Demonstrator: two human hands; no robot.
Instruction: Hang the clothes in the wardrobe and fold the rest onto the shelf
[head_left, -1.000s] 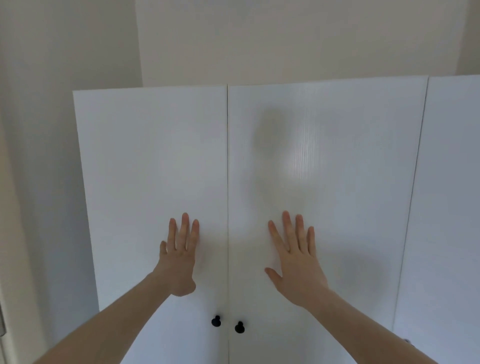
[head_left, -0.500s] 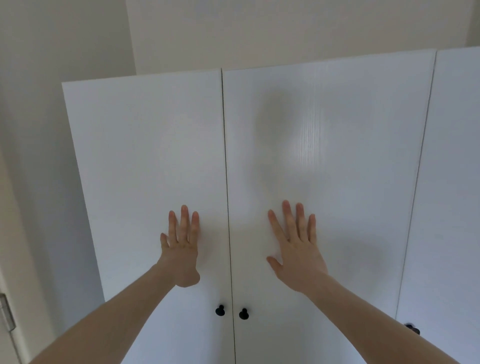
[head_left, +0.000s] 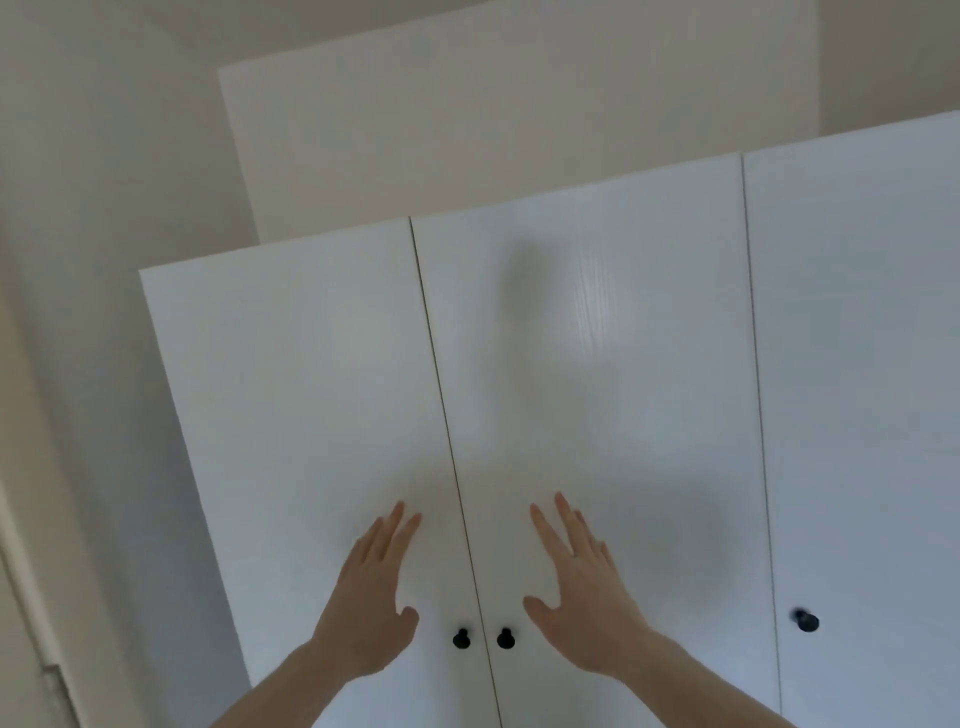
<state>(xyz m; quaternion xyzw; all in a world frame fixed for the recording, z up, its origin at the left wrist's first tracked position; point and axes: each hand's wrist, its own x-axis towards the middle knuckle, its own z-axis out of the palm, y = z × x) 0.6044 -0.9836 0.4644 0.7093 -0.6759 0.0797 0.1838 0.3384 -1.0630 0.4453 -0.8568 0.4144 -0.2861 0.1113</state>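
in front of the closed white wardrobe (head_left: 571, 364), two hands are reaching: left hand (head_left: 371, 597) and right hand (head_left: 584, 587), fingers straight, seemingly touching two of three doors, above two of three black knobs (head_left: 461, 639).

Wardrobe doors (head_left: 597, 415): white, smooth, faint wood-grain texture under sheen, semi-gloss. Knobs (head_left: 461, 638): black, matt, material unclear. Wall (head_left: 493, 130): cream, matt, painted look.
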